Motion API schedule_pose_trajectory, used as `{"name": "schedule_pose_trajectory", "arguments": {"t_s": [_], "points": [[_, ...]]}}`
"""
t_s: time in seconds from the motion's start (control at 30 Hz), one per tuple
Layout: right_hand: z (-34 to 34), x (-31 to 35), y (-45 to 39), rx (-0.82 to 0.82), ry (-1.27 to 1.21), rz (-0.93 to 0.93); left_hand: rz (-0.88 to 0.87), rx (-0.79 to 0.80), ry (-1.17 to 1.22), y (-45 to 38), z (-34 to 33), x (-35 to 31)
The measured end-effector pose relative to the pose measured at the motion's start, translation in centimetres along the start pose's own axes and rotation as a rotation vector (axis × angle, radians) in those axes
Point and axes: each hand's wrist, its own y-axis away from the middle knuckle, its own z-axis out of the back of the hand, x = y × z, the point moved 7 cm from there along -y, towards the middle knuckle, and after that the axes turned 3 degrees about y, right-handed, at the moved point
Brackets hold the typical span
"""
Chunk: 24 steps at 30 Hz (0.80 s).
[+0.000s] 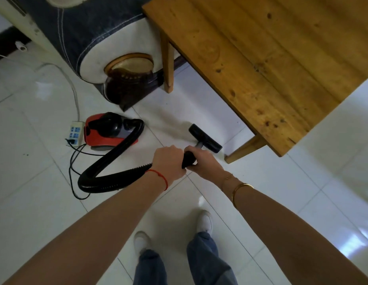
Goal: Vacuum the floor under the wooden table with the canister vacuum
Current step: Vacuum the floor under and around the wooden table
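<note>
A red and black canister vacuum (106,130) sits on the white tiled floor left of centre. Its black ribbed hose (109,177) loops from the canister to the black wand handle (188,159). My left hand (168,163) and my right hand (201,161) both grip that handle, close together. The black floor nozzle (205,137) rests on the tiles beside the near leg (243,148) of the wooden table (261,58), just outside the tabletop's edge. Part of the handle is hidden by my fingers.
A white power strip (76,132) with a white cable lies left of the canister, and a thin black cord (72,171) curls on the floor. A sofa arm (101,44) with a dark carved base stands behind the table's far leg (167,64). My two feet are below.
</note>
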Motion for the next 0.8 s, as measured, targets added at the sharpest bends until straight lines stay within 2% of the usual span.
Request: {"name": "schedule_pose_trajectory", "arguments": {"t_s": [0.23,0.5,0.8], "points": [[-1.7,1.3,2.8,0.048,-0.026,0.027,-0.006,0.022,0.004,3.3,-0.9,-0.4],[-6.8,3.3,9.1,0.092,-0.065,0.065,0.003,0.064,0.05,10.7,-4.5,-1.1],[-10.0,0.8,19.3,0.052,-0.084,0.022,-0.062,0.073,0.074,19.2,-6.4,-8.0]]}}
